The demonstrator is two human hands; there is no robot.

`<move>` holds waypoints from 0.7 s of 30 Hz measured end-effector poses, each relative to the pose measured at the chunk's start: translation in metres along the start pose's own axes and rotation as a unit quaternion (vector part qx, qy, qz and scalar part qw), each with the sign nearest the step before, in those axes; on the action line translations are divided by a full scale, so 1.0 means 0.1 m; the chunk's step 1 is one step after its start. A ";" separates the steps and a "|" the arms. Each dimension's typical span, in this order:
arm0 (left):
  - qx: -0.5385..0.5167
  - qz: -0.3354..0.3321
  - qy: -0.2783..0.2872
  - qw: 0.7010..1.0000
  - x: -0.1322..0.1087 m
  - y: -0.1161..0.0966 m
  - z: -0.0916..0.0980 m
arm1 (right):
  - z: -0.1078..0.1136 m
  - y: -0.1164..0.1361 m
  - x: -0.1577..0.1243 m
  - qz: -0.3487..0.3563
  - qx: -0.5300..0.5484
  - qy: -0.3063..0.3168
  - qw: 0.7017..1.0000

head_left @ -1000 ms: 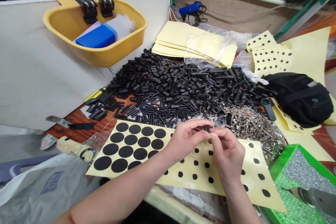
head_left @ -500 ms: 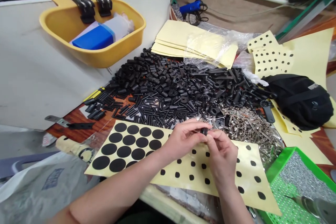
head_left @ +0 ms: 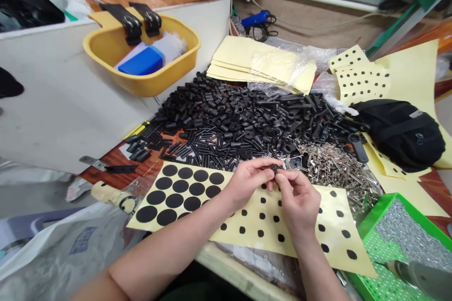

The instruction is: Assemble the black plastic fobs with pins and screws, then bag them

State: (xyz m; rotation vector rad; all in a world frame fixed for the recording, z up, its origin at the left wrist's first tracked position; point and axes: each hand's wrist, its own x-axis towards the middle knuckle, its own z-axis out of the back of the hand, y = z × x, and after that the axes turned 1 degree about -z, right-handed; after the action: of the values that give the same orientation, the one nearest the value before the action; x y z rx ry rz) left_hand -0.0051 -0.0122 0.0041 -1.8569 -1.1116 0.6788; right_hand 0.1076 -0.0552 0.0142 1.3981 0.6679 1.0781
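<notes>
"One desk (head_left: 113, 159), plenty on it. What's the grip doing?"

"Grasping, on both sides. The left hand (head_left: 249, 178) and right hand (head_left: 300, 197) pinch one small black part (head_left: 274, 168) between thumbs and fingers, over the far half of the yellow sheet (head_left: 252, 222)."

"Any room behind them?"

"Little. Ridged black rods (head_left: 208, 148) lie close along the sheet's far edge, the heap of black parts (head_left: 226, 108) beyond. Loose metal pieces (head_left: 335, 167) crowd in near the right hand."

"And the right end?"

"Tight too: the sheet's near corner laps over the side of the green tray (head_left: 367, 225), and a thin-tipped tool (head_left: 420, 272) juts in above that tray."

"Left end, then?"

"Looser. Bare reddish wood shows between the sheet and the white panel (head_left: 70, 80), with a metal strip (head_left: 92, 163) lying by the desk's edge."

"Towards the person?"

"The front edge runs just below the sheet, and both forearms cross it."

"Overhead?"

"Open air above the hands; the yellow bin (head_left: 141, 87) hangs at the panel, well apart from them."
</notes>
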 end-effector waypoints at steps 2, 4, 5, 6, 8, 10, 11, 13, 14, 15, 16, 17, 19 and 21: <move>-0.029 0.006 -0.006 1.000 0.01 0.03 0.01 | 0.00 0.02 0.01 -0.004 -0.004 -0.004 1.000; -0.044 0.009 -0.008 0.999 0.02 0.04 0.00 | 0.01 0.03 0.02 -0.014 -0.014 -0.009 1.000; -0.046 0.010 -0.010 0.999 0.02 0.05 -0.01 | 0.02 0.03 0.02 -0.017 -0.022 -0.010 1.000; -0.046 0.009 -0.012 0.999 0.02 0.05 -0.02 | 0.02 0.03 0.02 -0.018 -0.032 -0.010 0.999; -0.040 0.007 -0.018 0.999 0.02 0.06 -0.02 | 0.03 0.03 0.02 -0.009 -0.052 -0.010 0.999; -0.035 0.006 -0.019 0.999 0.01 0.07 -0.02 | 0.04 0.02 0.02 0.004 -0.073 -0.010 0.997; -0.034 0.006 -0.018 0.999 0.01 0.08 -0.02 | 0.05 0.02 0.02 0.009 -0.078 -0.013 0.997; -0.037 0.010 -0.014 0.999 0.02 0.09 -0.01 | 0.05 0.03 0.02 0.009 -0.079 -0.016 0.997; -0.041 0.013 -0.014 0.999 0.02 0.09 0.00 | 0.04 0.04 0.02 0.003 -0.073 -0.013 0.997; -0.047 0.016 -0.014 0.999 0.03 0.09 0.01 | 0.04 0.05 0.03 -0.004 -0.065 -0.009 0.998; -0.053 0.019 -0.016 0.998 0.04 0.09 0.02 | 0.03 0.05 0.04 -0.013 -0.056 -0.004 0.998; -0.058 0.020 -0.018 0.998 0.05 0.08 0.03 | 0.02 0.04 0.05 -0.023 -0.049 -0.001 0.999; -0.061 0.019 -0.024 0.998 0.06 0.07 0.03 | 0.03 0.02 0.05 -0.037 -0.043 -0.003 0.998; -0.056 0.019 -0.032 0.998 0.03 0.06 0.00 | 0.08 -0.04 0.02 -0.051 -0.040 -0.014 0.998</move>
State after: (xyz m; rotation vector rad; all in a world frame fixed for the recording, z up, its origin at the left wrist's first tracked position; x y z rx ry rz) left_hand -0.0015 -0.0105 -0.0012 -1.9676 -1.1790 0.7165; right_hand 0.1163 -0.0563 0.0118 1.2947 0.6607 0.9922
